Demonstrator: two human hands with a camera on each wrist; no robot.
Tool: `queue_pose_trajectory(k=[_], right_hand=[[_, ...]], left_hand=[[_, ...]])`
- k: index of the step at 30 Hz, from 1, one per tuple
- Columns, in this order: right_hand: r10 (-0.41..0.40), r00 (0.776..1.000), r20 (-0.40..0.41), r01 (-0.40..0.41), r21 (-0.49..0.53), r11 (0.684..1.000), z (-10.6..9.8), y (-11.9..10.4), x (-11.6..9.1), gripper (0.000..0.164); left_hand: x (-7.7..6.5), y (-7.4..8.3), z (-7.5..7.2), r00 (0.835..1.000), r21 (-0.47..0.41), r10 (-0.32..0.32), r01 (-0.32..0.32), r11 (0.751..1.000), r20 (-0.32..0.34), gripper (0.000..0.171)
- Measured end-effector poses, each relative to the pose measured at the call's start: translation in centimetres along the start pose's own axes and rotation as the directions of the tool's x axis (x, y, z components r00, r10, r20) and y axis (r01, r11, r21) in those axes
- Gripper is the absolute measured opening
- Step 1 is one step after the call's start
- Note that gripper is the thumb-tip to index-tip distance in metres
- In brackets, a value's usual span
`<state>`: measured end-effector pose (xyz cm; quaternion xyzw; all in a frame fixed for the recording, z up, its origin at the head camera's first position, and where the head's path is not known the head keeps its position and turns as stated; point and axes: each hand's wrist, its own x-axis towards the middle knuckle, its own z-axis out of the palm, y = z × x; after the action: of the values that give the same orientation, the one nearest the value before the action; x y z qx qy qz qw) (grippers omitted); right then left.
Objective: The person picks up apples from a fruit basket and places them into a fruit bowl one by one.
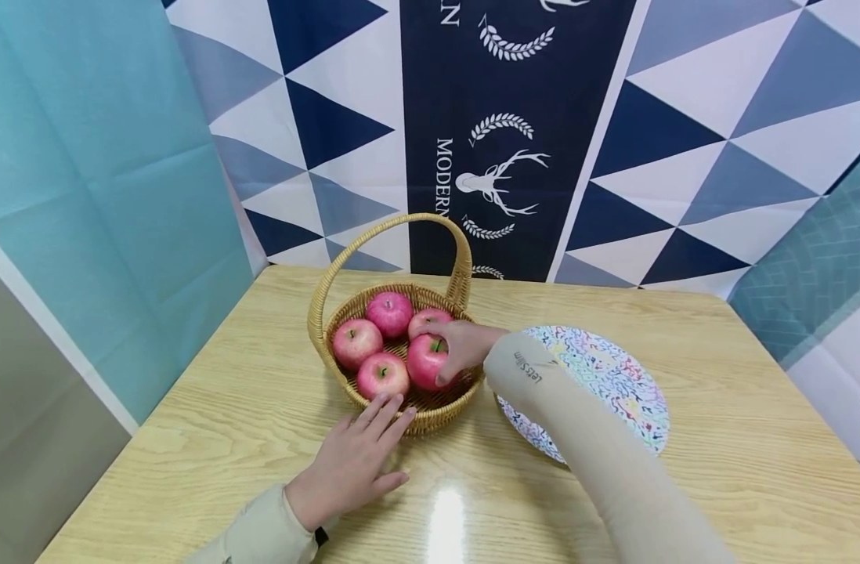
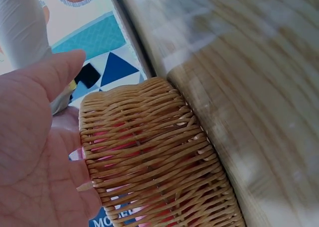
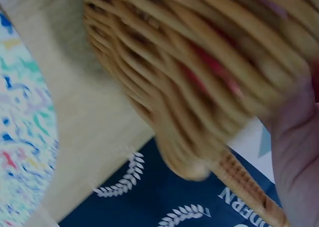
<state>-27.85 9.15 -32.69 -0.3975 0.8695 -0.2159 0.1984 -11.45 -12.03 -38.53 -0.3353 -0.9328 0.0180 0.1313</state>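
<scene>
A wicker basket with a tall arched handle holds several red-pink apples. My right hand reaches over its right rim, thumb and fingers curled round an apple on that side. Fingers straight, my left hand rests at the basket's front rim beside the nearest apple. In the left wrist view the left hand lies along the woven wall, its fingertips over the rim. Seen from the right wrist, the weave fills the view and hides the gripped apple almost wholly.
A round plate with a multicoloured speckle pattern lies right of the basket, partly under my right forearm. The wooden table reaches back to a patterned cloth wall. A teal panel stands on the left.
</scene>
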Motion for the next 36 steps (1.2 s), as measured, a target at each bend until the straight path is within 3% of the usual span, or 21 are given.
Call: queue_pose_trajectory(k=[5,10,16,27,36], right_hand=[[-0.005,0.998,0.07,0.003,0.02,1.0,-1.3,-0.8,-0.4,0.068],[0.023,0.994,0.103,-0.032,0.081,0.996,-2.7,-1.2,-1.0,0.077],[0.05,0.994,0.102,-0.052,0.016,0.999,-4.2,-2.2,-1.3,0.083],[0.02,0.996,0.081,-0.023,0.025,0.999,-4.2,-1.4,-2.6,0.09],[0.038,0.996,0.082,-0.039,0.007,0.999,-4.3,-0.7,-4.1,0.084]], left_hand=[[0.1,0.1,0.1,1.0,0.004,-0.003,0.002,1.0,0.022,0.076],[0.0,0.2,0.4,1.0,0.02,0.006,-0.006,1.0,-0.003,0.077],[0.0,0.0,0.3,1.0,0.03,0.009,-0.008,1.0,-0.024,0.077],[0.0,0.1,0.4,0.999,0.013,0.017,-0.017,1.0,-0.03,0.078],[-0.1,0.2,0.5,0.999,0.007,0.007,-0.006,1.0,-0.041,0.078]])
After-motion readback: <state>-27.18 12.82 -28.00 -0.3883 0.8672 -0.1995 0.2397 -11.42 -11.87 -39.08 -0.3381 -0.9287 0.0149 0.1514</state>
